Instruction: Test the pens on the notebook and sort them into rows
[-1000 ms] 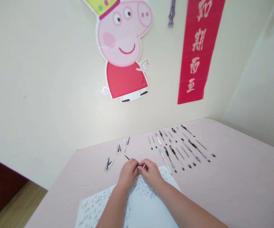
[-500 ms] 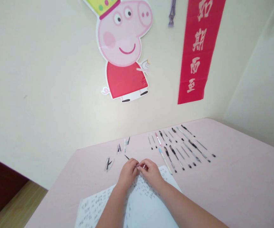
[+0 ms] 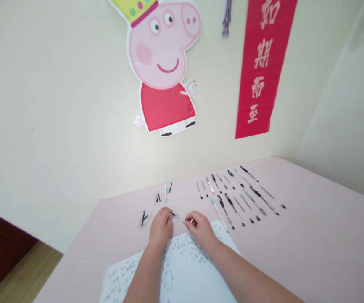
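My left hand (image 3: 161, 226) is closed on a pen part (image 3: 173, 214), dark at one end with a clear section pointing right. Its exact kind is too small to make out. Just to the right, my right hand (image 3: 201, 229) has thumb and fingertips pinched together near the clear end. Whether a small piece is between them cannot be told. Below both hands lies an open notebook (image 3: 197, 269) with handwriting. Black and clear pen pieces (image 3: 143, 218) rest on the table left of my left hand, with more small pen parts (image 3: 158, 197) behind them.
Pens and refills lie in two slanting rows on the right of the pink table (image 3: 311, 235), among them a light blue pen (image 3: 220, 213) and a black-gripped pen (image 3: 230, 204). A wall with a pig cutout (image 3: 167, 105) and red banner (image 3: 259, 71) rises behind.
My left hand has moved left, away from my right hand, and a gap with the clear part showing has opened between them. The right hand stays nearly in place.
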Motion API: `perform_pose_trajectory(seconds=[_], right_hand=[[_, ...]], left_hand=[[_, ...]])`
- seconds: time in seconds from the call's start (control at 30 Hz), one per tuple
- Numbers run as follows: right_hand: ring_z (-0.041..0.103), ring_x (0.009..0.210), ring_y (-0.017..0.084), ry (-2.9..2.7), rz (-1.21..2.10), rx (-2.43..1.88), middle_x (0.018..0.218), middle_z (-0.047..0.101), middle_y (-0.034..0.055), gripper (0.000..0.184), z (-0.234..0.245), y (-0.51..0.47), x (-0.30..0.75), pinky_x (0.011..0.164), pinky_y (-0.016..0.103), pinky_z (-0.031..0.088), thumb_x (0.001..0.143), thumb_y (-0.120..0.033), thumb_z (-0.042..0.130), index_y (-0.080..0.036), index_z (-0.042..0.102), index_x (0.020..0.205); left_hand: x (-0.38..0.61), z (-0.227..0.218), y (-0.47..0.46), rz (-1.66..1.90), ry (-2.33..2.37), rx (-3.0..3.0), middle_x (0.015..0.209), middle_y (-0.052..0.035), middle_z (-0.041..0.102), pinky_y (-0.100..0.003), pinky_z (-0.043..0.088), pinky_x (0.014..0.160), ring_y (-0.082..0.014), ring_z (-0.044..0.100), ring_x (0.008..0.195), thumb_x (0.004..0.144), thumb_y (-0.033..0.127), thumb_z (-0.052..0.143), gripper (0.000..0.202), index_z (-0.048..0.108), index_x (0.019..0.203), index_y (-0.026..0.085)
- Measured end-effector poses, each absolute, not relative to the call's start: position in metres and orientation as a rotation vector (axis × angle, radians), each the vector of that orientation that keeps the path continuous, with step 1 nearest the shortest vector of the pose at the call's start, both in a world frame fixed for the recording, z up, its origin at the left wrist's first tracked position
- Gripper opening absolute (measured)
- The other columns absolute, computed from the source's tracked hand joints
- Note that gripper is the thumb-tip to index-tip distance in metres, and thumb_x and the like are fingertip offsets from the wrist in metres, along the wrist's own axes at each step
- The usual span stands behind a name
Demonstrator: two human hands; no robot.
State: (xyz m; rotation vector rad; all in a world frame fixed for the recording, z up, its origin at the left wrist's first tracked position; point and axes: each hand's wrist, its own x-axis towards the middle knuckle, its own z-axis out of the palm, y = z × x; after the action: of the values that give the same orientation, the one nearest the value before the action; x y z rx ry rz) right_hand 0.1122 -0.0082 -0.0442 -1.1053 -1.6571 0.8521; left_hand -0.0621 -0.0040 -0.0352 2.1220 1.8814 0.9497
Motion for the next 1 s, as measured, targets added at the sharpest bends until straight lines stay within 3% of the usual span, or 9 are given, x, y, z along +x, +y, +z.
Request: perform_pose_trajectory(seconds=[0.23, 0.67, 1.0], right_hand=[[0.050, 0.059, 0.012, -1.660, 0.856, -1.098, 0.071, 0.059, 0.0000, 0.004, -0.047, -0.007, 0.113, 0.058, 0.024, 0.041, 0.074, -0.018, 0.056, -0.018, 0.060, 0.072], [0.050, 0.059, 0.012, -1.670, 0.842, -1.103, 0.071, 0.059, 0.0005, 0.006, -0.048, -0.007, 0.114, 0.059, 0.024, 0.041, 0.076, -0.019, 0.055, -0.018, 0.060, 0.073], [0.051, 0.060, 0.012, -1.675, 0.832, -1.108, 0.071, 0.059, 0.0010, 0.008, -0.048, -0.006, 0.113, 0.059, 0.024, 0.040, 0.076, -0.021, 0.054, -0.018, 0.060, 0.073]], left_hand=[[-0.067, -0.045, -0.001, 0.823, 1.936, 2.165, 0.119, -0.0114, 0.060, -0.039, 0.039, 0.099, -0.0222, 0.054, 0.110, 0.075, 0.005, 0.042, 0.037, 0.063, 0.104, 0.016], [-0.062, -0.036, -0.007, 0.753, 1.919, 2.172, 0.099, -0.0064, 0.058, -0.028, 0.041, 0.083, -0.0162, 0.057, 0.089, 0.077, 0.005, 0.041, 0.030, 0.061, 0.095, 0.018], [-0.060, -0.024, -0.010, 0.498, 1.989, 2.203, 0.086, -0.0034, 0.053, -0.025, 0.038, 0.075, -0.0148, 0.052, 0.082, 0.070, 0.002, 0.044, 0.021, 0.053, 0.079, 0.018]])
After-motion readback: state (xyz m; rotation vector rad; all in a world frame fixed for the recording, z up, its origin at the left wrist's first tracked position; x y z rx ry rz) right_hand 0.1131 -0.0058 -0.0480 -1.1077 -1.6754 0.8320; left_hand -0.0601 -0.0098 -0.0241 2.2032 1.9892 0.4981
